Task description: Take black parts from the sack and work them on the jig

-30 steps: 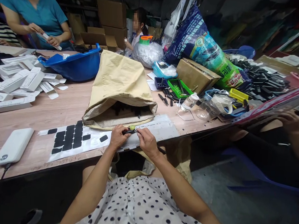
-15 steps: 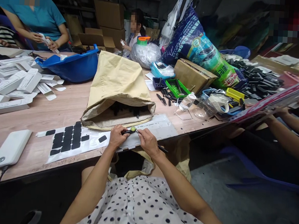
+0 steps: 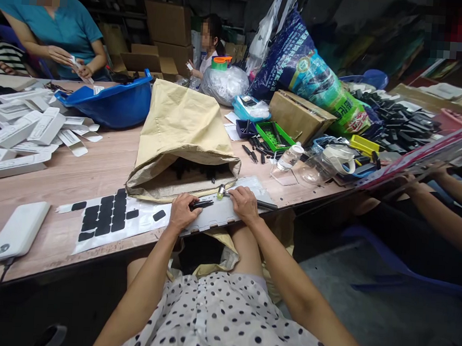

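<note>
My right hand (image 3: 245, 203) is closed around a small hammer (image 3: 221, 192). Its metal head with a yellow-green face points left, and the black handle sticks out past the hand to the right. My left hand (image 3: 183, 211) grips a slim black part (image 3: 201, 204) at the table's front edge; fingers cover some of it, and I cannot tell its exact kind. Both hands are over a grey-white board (image 3: 253, 187). Beside my left hand lies a sheet with black rounded stickers (image 3: 105, 215). Just behind the hands, a beige sack (image 3: 187, 118) lies with its mouth facing me, dark pieces inside.
A white power bank (image 3: 18, 230) with a cable lies at left, below piled white boxes (image 3: 30, 129). Behind are a blue basin (image 3: 110, 103) and a co-worker in teal. To the right stand a green tray (image 3: 274, 136), a clear bottle (image 3: 290, 157) and a carton (image 3: 301, 114).
My right hand has moved right and slightly up with the hammer, whose head has come away from the black part. My left hand stays in place with the part.
</note>
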A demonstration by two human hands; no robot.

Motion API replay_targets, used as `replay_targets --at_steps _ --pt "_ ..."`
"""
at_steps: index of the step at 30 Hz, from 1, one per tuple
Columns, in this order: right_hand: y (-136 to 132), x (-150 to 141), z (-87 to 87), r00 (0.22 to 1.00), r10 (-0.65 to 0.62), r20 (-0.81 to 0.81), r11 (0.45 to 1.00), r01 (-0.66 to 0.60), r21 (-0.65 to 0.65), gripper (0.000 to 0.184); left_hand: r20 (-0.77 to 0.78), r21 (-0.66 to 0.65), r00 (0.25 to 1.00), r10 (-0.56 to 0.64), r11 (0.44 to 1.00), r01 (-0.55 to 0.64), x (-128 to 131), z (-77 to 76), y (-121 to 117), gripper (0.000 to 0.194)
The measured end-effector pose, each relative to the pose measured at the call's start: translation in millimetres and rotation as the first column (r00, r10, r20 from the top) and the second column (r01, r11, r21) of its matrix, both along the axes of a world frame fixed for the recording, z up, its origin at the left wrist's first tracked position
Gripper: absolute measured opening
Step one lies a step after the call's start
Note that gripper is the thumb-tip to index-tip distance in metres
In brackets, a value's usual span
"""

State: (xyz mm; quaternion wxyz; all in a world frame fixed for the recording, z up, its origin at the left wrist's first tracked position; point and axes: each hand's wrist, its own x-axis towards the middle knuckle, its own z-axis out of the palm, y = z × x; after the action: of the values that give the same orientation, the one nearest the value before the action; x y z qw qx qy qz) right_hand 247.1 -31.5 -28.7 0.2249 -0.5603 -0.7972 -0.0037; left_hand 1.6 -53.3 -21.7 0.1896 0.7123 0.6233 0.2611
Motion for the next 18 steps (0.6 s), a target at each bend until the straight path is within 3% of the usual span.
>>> replay_targets --at_steps 5,11,14,18 --pt "0 1 -8.5 1.0 -0.029 -0.011 1.0 0.029 0.011 0.024 -0.008 0.003 1.0 -0.004 1.0 0.004 -2 -3.7 1 0.015" --pt "1 -5 -6.7 0.998 -0.059 -0.019 0.998 0.059 -0.011 0.021 -0.017 0.065 0.998 -0.054 0.996 0.055 -7 -2.9 0 0.011" --pt "2 -7 -6.3 0.998 -0.067 -0.02 0.998 0.066 -0.012 0.021 0.003 0.138 0.984 -0.179 0.975 0.176 -2 2.9 -21 0.012" --pt "2 -7 -7.9 0.998 -0.067 -0.017 0.998 0.067 -0.001 0.021 0.079 0.137 0.908 -0.412 0.907 0.399 11 -0.5 -73 0.02"
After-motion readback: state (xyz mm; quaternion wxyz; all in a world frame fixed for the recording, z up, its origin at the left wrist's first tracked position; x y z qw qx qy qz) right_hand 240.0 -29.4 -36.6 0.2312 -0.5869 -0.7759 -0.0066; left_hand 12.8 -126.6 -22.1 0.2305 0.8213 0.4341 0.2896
